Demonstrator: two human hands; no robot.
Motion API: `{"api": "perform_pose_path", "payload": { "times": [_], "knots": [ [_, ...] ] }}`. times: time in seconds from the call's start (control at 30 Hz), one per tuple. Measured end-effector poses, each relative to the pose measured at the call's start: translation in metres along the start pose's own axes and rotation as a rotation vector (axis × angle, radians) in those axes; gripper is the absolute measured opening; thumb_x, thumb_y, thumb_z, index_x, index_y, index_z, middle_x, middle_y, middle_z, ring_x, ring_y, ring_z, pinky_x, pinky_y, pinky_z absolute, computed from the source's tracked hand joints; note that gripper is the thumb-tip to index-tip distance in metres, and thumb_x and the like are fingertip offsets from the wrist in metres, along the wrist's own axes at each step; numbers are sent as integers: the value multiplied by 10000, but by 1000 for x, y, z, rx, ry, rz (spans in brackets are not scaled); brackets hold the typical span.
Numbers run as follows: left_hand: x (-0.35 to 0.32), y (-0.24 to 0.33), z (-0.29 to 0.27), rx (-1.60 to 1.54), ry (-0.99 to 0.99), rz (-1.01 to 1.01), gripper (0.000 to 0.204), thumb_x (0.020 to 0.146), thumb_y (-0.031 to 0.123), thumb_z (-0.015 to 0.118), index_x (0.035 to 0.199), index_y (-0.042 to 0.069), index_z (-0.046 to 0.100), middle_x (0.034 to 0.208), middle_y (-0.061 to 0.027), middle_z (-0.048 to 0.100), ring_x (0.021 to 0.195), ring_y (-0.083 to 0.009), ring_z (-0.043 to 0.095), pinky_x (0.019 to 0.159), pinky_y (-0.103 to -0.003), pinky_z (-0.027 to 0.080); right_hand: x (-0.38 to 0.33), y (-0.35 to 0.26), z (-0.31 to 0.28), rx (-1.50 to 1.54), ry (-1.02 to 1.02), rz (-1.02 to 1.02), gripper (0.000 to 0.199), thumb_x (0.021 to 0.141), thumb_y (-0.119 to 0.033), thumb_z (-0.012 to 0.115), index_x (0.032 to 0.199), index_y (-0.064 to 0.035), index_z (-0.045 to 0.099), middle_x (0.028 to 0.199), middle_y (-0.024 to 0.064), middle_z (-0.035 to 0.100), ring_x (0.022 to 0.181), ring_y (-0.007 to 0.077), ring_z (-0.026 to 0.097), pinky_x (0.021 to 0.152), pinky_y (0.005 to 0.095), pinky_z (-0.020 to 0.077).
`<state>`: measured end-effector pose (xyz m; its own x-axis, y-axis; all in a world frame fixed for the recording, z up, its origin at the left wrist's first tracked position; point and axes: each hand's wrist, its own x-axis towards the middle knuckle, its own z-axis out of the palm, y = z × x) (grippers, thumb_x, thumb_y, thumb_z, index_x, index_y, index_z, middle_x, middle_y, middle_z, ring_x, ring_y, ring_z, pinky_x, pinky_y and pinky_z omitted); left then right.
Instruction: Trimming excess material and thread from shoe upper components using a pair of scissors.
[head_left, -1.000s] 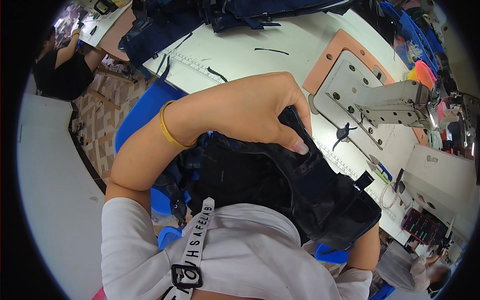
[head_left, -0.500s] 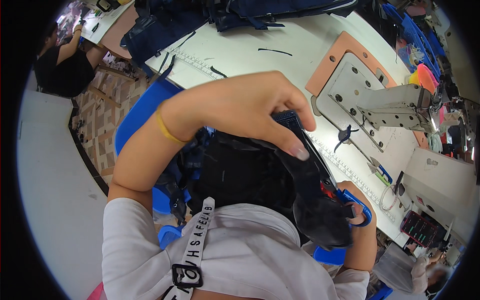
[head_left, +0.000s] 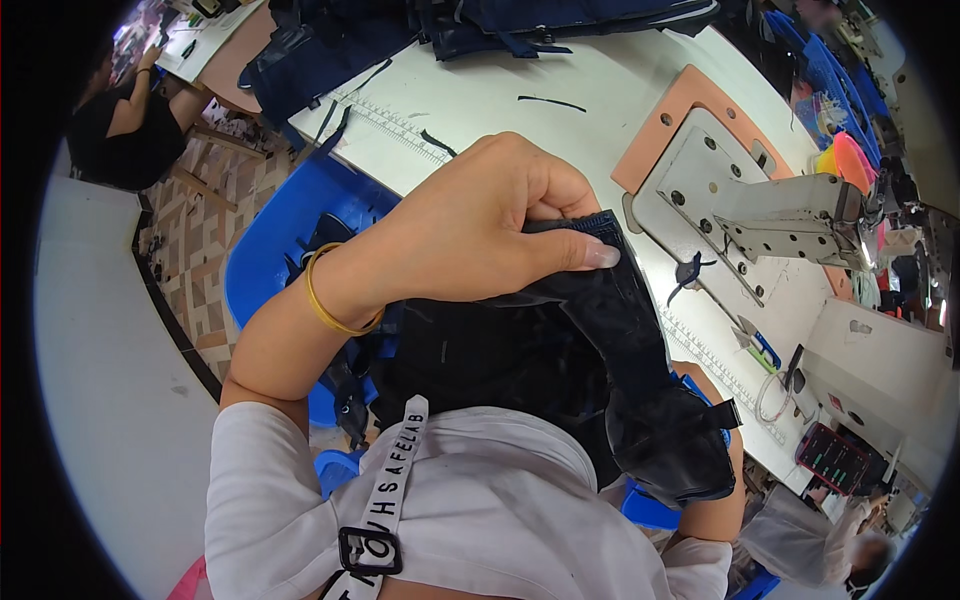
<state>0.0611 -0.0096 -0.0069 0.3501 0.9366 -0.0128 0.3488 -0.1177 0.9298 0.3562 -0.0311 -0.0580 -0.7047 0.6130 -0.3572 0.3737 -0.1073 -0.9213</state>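
My left hand [head_left: 480, 225] reaches across in front of me and pinches the stitched edge of a black fabric bag [head_left: 630, 345] between thumb and bent fingers. The bag's dark body spreads over my lap, and a rounded padded part hangs at the right. My right hand [head_left: 703, 382] is behind that part, so its fingers are mostly hidden. Bits of the blue handle of a pair of snips [head_left: 688, 381] show against it.
The white table [head_left: 480, 85] carries a printed ruler strip, thread scraps and a pile of navy bags [head_left: 350, 45]. A sewing machine [head_left: 790, 205], another pair of snips [head_left: 763, 347] and a phone [head_left: 832, 458] are at the right. A blue bin [head_left: 265, 245] stands left; co-workers sit beyond.
My left thumb has risen and closed onto the bag's edge. The bag has turned and shifted right, covering more of my right hand and the snips, whose red part is now out of sight.
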Motion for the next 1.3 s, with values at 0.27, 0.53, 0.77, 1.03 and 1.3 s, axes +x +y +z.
{"api": "perform_pose_path", "payload": {
  "times": [0.27, 0.53, 0.77, 1.03, 1.3],
  "knots": [
    [-5, 0, 5, -80, -10, 79, 145, 782, 86, 754, 769, -34, 673, 655, -18, 638, 599, -33, 497, 570, -195, 403, -14, 1, 7, 71, 95, 57, 820, 689, -850, 474, 764, -35, 523, 637, 14, 509, 599, 103, 442, 553, 241, 377],
    [1, -3, 3, -162, -33, 34, 148, 757, 90, 773, 737, -26, 683, 625, -46, 630, 583, -40, 500, 578, -206, 415, -2, -10, -1, -4, 14, 73, 815, 631, -878, 471, 710, -68, 519, 591, -33, 469, 553, 61, 415, 489, 217, 327],
    [4, 6, -2, -74, -103, 24, 154, 745, 97, 784, 744, -19, 682, 600, -20, 615, 565, -31, 475, 544, -216, 388, 1, -31, 0, 24, -6, 29, 743, 677, -824, 516, 743, -84, 523, 577, -49, 455, 558, 54, 416, 487, 230, 338],
    [-16, 59, -37, 302, 385, 421, 101, 719, 35, 770, 758, -21, 697, 653, -83, 669, 532, -109, 601, 507, -228, 426, -15, -27, -9, 70, 278, -93, 438, 788, -436, 735, 760, -39, 551, 530, -25, 495, 428, 41, 450, 394, 198, 328],
    [-4, -41, 13, 1141, 397, 736, 277, 649, 122, 663, 900, 4, 653, 878, -65, 574, 746, -186, 536, 569, -271, 406, -11, -9, -20, -50, 583, 71, 573, 712, -571, 742, 712, -38, 530, 488, -30, 448, 376, 65, 426, 369, 192, 316]
  ]
}}
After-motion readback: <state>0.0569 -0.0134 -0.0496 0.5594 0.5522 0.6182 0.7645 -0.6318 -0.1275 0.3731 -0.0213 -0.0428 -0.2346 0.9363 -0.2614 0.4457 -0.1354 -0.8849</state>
